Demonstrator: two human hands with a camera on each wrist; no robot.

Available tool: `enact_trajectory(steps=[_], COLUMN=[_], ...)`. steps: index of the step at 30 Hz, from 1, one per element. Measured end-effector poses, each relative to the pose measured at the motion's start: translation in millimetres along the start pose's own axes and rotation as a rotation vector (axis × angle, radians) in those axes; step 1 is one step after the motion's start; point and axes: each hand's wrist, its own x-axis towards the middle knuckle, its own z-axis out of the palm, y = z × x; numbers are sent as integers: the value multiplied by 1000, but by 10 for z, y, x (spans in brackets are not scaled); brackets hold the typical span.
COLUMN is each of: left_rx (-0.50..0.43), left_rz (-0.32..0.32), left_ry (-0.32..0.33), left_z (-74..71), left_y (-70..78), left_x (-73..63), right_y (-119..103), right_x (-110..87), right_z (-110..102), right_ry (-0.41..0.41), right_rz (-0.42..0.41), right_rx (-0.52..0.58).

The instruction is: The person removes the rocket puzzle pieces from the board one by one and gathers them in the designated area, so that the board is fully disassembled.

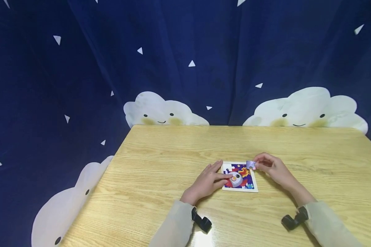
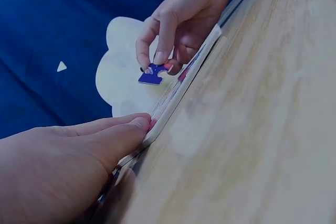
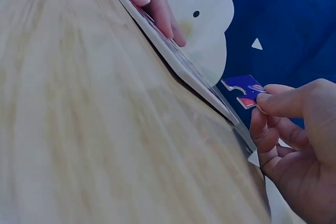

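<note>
A small square jigsaw puzzle in a white frame [image 1: 239, 191] lies on the table, with a round white-and-red cartoon figure on purple. My left hand [image 1: 208, 181] rests across its left side, fingers stretched out over the picture and the frame's edge. Between thumb and fingertips my right hand [image 1: 272, 168] pinches a purple puzzle piece [image 3: 244, 88] with a rounded notch and a bit of red. In the left wrist view the piece [image 2: 150, 75] is held raised above the picture. From the head it overlaps the frame's upper right corner. Pale patches show at the picture's upper left.
The wood-grain table [image 1: 136, 192] extends around the puzzle on all sides. Behind it hangs a dark blue curtain [image 1: 173, 44] with white triangles and smiling clouds [image 1: 167, 113]. Black straps with small attached parts [image 1: 204, 223] sit on both wrists, over light sleeves [image 1: 173, 226].
</note>
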Motion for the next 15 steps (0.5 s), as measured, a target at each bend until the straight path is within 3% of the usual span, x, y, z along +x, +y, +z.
enact_trajectory(steps=[15], left_rx=[-15], left_rz=[-7], left_ry=[-6], left_z=[-10], left_y=[5], left_x=[-1], right_y=[169], right_x=[-106], right_z=[-205], right_ry=[27], right_rz=[-24], right_rx=[-40])
